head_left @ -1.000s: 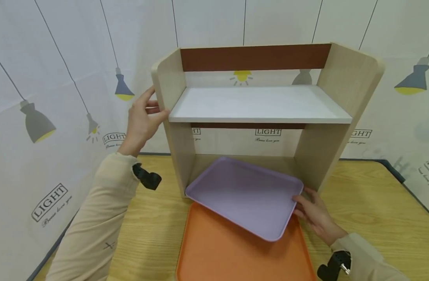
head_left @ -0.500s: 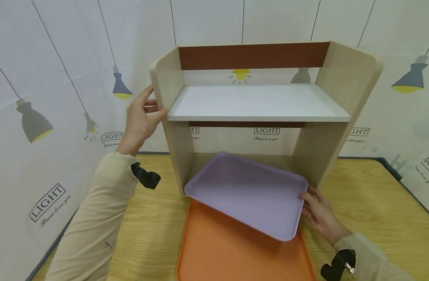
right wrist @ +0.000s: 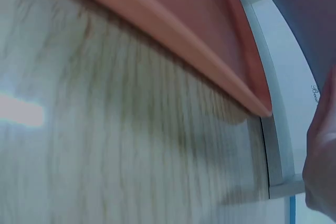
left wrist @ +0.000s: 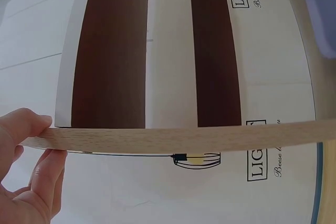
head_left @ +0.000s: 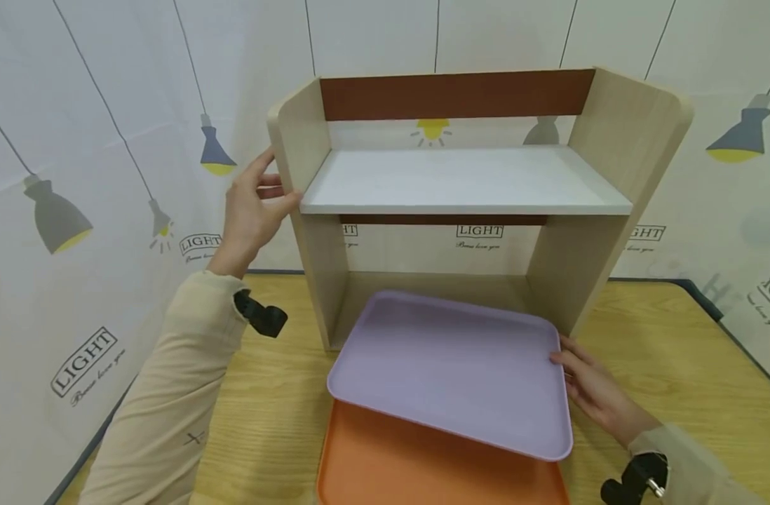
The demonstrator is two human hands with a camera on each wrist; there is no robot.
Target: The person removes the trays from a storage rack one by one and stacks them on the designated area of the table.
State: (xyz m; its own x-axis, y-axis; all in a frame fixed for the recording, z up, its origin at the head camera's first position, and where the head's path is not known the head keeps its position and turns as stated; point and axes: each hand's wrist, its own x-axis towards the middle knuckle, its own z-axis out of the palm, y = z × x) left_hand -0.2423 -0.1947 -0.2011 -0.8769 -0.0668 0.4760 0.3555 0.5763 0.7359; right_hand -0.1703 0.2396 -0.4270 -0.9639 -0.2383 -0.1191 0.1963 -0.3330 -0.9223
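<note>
A wooden two-tier shelf (head_left: 467, 209) with a white middle board stands on the table. My left hand (head_left: 251, 214) grips the edge of its left side panel; in the left wrist view, thumb and fingers lie on either side of that panel (left wrist: 157, 139). My right hand (head_left: 602, 393) pinches the right rim of a purple tray (head_left: 448, 372), thumb on top and the fingers mostly hidden beneath. This tray slants in front of the lower compartment, its far edge over the bottom board. Partly covered below it lies an orange tray (head_left: 423, 463).
The wood-grain table (head_left: 650, 344) extends on both sides of the shelf. A white cloth backdrop (head_left: 132, 280) printed with lamps and lettering hangs behind and to the left. A brown slat (head_left: 457, 97) crosses the shelf's top back.
My right hand has moved right and toward me with the purple tray. The tray has turned straighter, and its left end has come out toward me. My left hand stays on the shelf panel.
</note>
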